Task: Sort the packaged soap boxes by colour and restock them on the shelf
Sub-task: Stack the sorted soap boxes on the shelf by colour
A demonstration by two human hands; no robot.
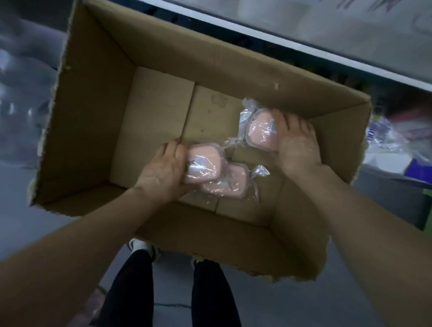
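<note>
While I stand with my legs just short of the near wall of the cardboard carton (205, 238), both arms reach down inside it. My left hand (164, 170) is clasped round a pink soap pack (204, 166), fingers curled over its left edge. A second pink pack (230, 184) lies partly under it, touching; I cannot tell whether I hold it too or it rests on the carton floor. Farther in, my right hand (297, 145) grips a third pink pack (261, 130) by its right side, near the far wall. All three are matt pink rectangles with rounded corners, sealed in loose, glossy, crinkled clear film (246, 107) with flared ends. Risk noted: the film looks slick and slack, so a pack may slide in the grasp or drop on lifting, and the lower pack may be dragged along. The carton is plain corrugated board; its torn, ragged rim could snag the film. Beyond runs the pale shelf edge (318, 52); goods there are blurred.
</note>
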